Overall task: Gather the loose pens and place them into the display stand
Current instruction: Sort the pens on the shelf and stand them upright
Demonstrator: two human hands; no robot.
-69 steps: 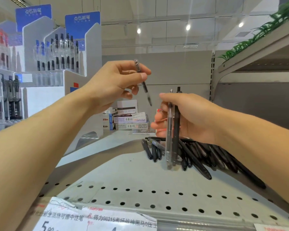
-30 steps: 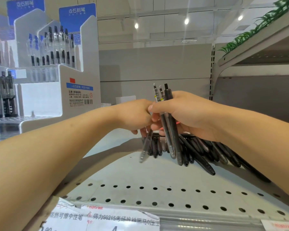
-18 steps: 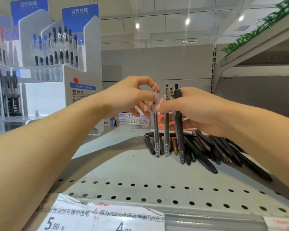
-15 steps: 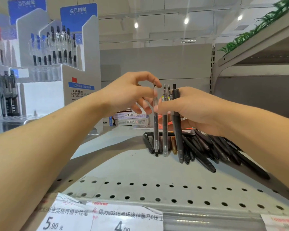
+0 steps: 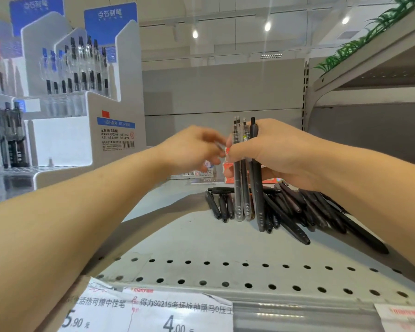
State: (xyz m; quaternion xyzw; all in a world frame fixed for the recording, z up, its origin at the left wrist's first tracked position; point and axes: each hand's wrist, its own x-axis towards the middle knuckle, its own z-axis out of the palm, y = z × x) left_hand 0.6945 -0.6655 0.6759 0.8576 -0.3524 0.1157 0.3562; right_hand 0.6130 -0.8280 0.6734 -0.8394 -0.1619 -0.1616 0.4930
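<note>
My right hand grips a bundle of several pens upright, clear-barrelled ones and a black one, their tips hanging just above the shelf. My left hand is blurred just left of the bundle, with fingers loosely bent and nothing visible in them. A pile of loose black pens lies on the shelf under and behind my right hand. The white display stand with a blue header stands at the left, with pens upright in its upper tier.
The grey perforated shelf carries price tags on its front edge. Small boxes sit at the back, behind my hands. An upper shelf with green plants juts out at the right.
My left hand brought a clear pen up beside the bundle and let it go. The right hand now grips it with the others, and the left hand is drawing back slightly.
</note>
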